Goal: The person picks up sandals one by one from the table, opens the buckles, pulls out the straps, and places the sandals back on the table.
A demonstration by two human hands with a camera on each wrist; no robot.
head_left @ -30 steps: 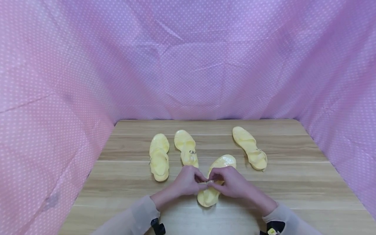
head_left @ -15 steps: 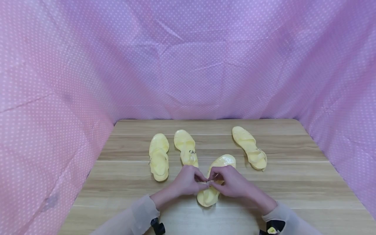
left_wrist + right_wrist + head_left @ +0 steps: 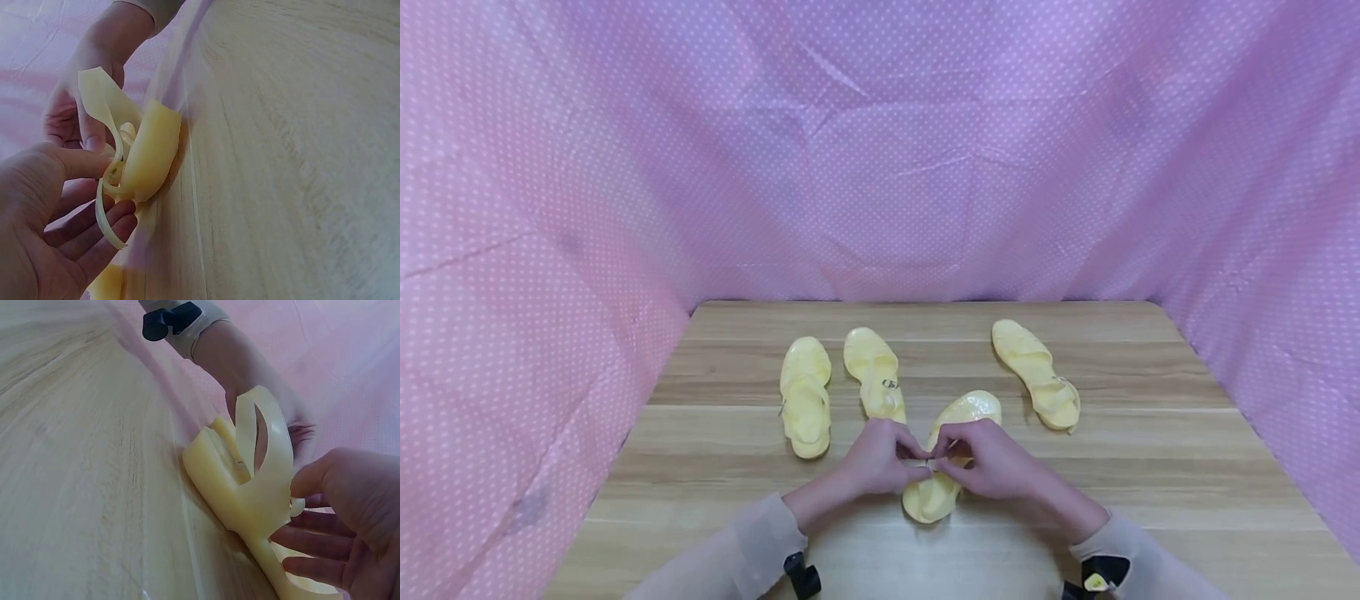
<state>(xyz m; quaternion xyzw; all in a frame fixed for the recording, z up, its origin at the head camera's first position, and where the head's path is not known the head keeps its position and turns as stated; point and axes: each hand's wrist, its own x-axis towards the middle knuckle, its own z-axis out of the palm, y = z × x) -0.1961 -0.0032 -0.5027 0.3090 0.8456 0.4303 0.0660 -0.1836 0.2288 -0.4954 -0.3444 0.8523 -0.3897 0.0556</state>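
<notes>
Yellow sandal [image 3: 942, 467] lay at the table's [image 3: 1150, 492] 6 o'clock edge. Both the left hand [image 3: 874, 457] and the right hand [image 3: 989, 461] pinched its strap [image 3: 107, 187] at the buckle. It looked not yet done up. Three other sandals [image 3: 806, 395] lay toward 12 o'clock, untouched.

Four sandals, all pale glossy yellow: the held sandal [image 3: 951, 454] at 6 o'clock, two sandals [image 3: 806, 396] [image 3: 874, 372] at 10, one sandal [image 3: 1036, 372] at 2. The bench [image 3: 1150, 467] is light wood-grain with darker streaks. The surrounding cloth [image 3: 880, 167] is pink-lilac with small white dots.
</notes>
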